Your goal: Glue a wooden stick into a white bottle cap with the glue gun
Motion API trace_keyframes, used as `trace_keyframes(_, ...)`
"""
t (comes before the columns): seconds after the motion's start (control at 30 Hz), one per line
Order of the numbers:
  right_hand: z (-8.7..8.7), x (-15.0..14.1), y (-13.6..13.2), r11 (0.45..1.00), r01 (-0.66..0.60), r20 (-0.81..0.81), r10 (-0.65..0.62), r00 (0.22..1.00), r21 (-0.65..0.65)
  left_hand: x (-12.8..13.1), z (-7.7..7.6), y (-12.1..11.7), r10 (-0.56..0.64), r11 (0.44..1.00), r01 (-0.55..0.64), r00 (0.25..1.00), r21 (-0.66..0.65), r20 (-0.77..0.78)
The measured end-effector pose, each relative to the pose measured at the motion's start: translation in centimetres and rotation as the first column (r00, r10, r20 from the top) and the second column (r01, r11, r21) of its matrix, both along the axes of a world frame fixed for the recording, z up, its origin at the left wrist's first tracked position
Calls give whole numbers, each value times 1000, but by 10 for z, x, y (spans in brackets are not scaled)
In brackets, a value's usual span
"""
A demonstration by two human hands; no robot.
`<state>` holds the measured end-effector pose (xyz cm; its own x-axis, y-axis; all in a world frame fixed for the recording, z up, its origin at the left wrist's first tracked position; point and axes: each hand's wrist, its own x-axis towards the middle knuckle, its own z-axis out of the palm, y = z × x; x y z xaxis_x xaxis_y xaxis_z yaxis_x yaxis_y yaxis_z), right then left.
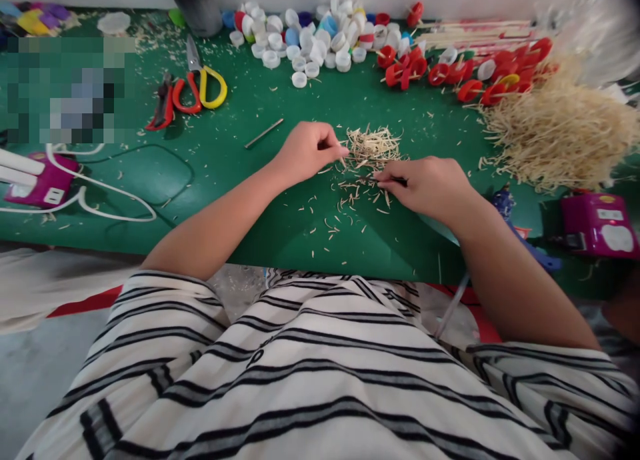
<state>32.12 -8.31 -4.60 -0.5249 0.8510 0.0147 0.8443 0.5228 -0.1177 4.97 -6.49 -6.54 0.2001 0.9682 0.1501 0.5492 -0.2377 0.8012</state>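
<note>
A small heap of pale straw-like shavings [374,143] lies on the green table, between and just beyond my two hands. My left hand [309,152] is closed in a pinch at the heap's left edge; whatever its fingertips hold is too small to name. From the lower right, my right hand [433,185] reaches to the near edge of the heap, also pinched. A thin dark sliver shows at its fingertips, but its kind is unclear. Loose bits of shaving [333,230] are scattered on the table nearer to me.
Bottle caps [320,43] and red caps with sticks [500,73] line the back. A large straw pile [565,133] and purple box [600,225] stand right. Scissors [200,80], pliers [163,103], a thin rod [264,133] and white cable [115,203] lie left.
</note>
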Motion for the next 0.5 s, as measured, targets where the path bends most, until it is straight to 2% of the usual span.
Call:
trace_keyframes(0.1, 0, 2, 2, 999, 21, -13, -21, 1000, -33, -10, 6, 1, 27, 999, -27, 1000, -45, 3)
trace_keyframes(0.23, 1, -2, 2, 999, 20, -63, -23, 998, -47, -9, 11, -2, -54, 993, 53, 999, -104, -4)
trace_keyframes(0.5, 2, -8, -7, 1000, -25, -141, 24, 990, -6, -7, 11, -5, -137, 986, 137, 991, -93, 8)
